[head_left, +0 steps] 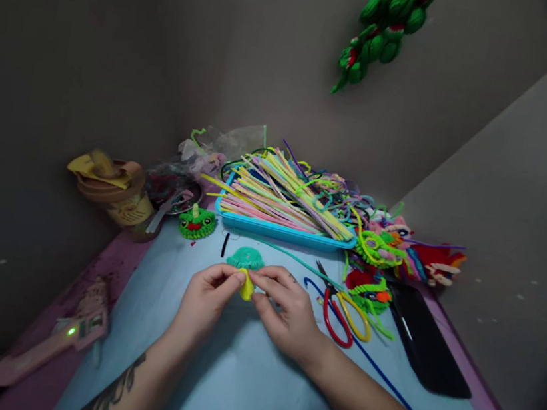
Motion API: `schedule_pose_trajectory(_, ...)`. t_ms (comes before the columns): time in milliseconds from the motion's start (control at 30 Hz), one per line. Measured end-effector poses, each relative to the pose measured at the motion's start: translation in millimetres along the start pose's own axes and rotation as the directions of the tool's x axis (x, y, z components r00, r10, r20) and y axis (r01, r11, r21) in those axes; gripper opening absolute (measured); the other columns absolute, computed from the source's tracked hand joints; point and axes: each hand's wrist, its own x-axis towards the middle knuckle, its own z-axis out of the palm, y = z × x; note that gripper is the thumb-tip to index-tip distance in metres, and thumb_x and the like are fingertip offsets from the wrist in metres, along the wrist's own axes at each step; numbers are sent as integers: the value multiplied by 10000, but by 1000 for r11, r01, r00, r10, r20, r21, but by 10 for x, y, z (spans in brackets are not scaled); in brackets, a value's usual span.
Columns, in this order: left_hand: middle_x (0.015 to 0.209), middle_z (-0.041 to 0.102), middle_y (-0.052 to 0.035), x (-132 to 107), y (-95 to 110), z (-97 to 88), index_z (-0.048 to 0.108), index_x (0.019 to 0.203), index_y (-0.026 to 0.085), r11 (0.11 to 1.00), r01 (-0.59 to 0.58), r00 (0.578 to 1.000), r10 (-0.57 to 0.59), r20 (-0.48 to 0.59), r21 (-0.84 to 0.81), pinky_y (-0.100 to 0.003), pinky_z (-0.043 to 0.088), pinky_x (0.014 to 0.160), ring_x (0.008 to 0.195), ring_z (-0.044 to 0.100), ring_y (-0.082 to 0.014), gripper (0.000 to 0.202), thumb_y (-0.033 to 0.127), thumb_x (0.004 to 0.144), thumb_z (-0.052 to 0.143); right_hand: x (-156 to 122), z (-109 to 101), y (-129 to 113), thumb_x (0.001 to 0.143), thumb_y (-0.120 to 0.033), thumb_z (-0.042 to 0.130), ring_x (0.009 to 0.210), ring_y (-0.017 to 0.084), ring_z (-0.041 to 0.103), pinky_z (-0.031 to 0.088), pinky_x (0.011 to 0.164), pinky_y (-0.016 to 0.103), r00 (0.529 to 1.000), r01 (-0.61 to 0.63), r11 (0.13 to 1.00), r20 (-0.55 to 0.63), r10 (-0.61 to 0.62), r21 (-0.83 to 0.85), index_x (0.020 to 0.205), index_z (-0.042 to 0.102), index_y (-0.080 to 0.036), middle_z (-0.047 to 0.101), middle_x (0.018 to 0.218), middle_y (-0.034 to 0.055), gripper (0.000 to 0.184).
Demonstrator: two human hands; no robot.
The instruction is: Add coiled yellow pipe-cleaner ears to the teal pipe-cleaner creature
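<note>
In the head view, we see our left hand and right hand narrowly pinching a small, bright yellow, soft-looking piece between them, at six o'clock from a rounded, fuzzy teal piece.

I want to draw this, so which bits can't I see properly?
All in the head view:
Yellow piece: partly covered by the left hand.
Blue tray: its bottom is under the pipe cleaners.
Cup: its markings are too blurred to read.
Left forearm: cut off by the bottom edge.
</note>
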Motion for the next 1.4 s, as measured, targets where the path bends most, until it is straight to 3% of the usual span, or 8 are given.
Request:
schedule_pose_trajectory(267, 630, 634, 2, -31, 1, 52, 683, 671, 151, 1000, 0, 1000, -1, -18, -28, -217, 406, 592, 599, 528, -114, 154, 304, 680, 691, 7, 63, -62, 827, -160, 588, 666, 126, 569, 477, 585, 244, 981, -187, 978, -43, 191, 86, 1038, 629, -188, 658, 854, 41, 217)
schedule_pose_trajectory(500, 536, 565, 21, -38, -31, 61, 706, 708, 142, 999, 30, 999, -31, -45, -18, -195, 316, 473, 479, 405, -74, 178, 317, 696, 681, -87, 110, 45, 848, -103, 521, 904, 191, 582, 495, 801, 335, 997, 64, 987, -33, -69, -150, 1259, 503, -185, 642, 988, 91, 420)
schedule_pose_trajectory(700, 705, 637, -21, -18, -69, 59, 665, 727, 137, 996, 33, 996, -40, -77, -89, -210, 417, 629, 649, 531, -113, 191, 327, 737, 658, -78, 104, 21, 845, -212, 543, 864, 250, 532, 508, 728, 386, 981, 169, 871, 163, -104, -461, 1340, 421, -109, 608, 974, 144, 521)
schedule_pose_trajectory(800, 749, 642, -24, -22, -68, 61, 643, 750, 141, 996, 27, 996, -34, -86, -86, -224, 433, 691, 706, 554, -127, 206, 347, 752, 643, -78, 127, -16, 832, -247, 565, 892, 275, 524, 504, 730, 407, 969, 204, 823, 230, -92, -530, 1350, 408, -113, 606, 1016, 158, 557)
schedule_pose_trajectory(933, 701, 599, 2, -11, -118, 52, 601, 740, 151, 996, 23, 995, -32, -97, -92, -212, 421, 647, 662, 526, -118, 238, 388, 759, 619, -104, 180, -26, 827, -221, 559, 1009, 307, 492, 495, 802, 445, 969, 204, 807, 234, -84, -555, 1348, 408, -115, 582, 1107, 171, 553)
schedule_pose_trajectory(1067, 680, 551, 20, 5, -158, 33, 559, 734, 162, 999, 0, 999, -1, -34, -43, -217, 409, 630, 648, 497, -115, 238, 391, 797, 566, -107, 163, -9, 834, -180, 536, 1060, 285, 481, 482, 858, 445, 980, 163, 888, 178, -93, -431, 1329, 442, -148, 549, 1158, 157, 504)
schedule_pose_trajectory(1200, 671, 527, 14, -22, -111, 40, 537, 716, 168, 981, -97, 995, 93, 31, 168, -221, 383, 610, 654, 481, -127, 207, 331, 838, 502, -25, 60, 1, 848, -150, 516, 961, 207, 549, 495, 822, 361, 1000, -22, 992, 9, 24, -122, 1138, 606, -195, 586, 1006, 104, 307)
schedule_pose_trajectory(1400, 635, 517, 12, -89, -69, 91, 505, 681, 181, 894, -177, 980, 120, 160, 412, -235, 349, 594, 616, 469, -135, 223, 289, 865, 441, 119, -37, -2, 782, -171, 617, 743, 158, 603, 483, 678, 274, 940, -333, 919, -3, 341, 211, 786, 690, -185, 647, 760, 37, 74)
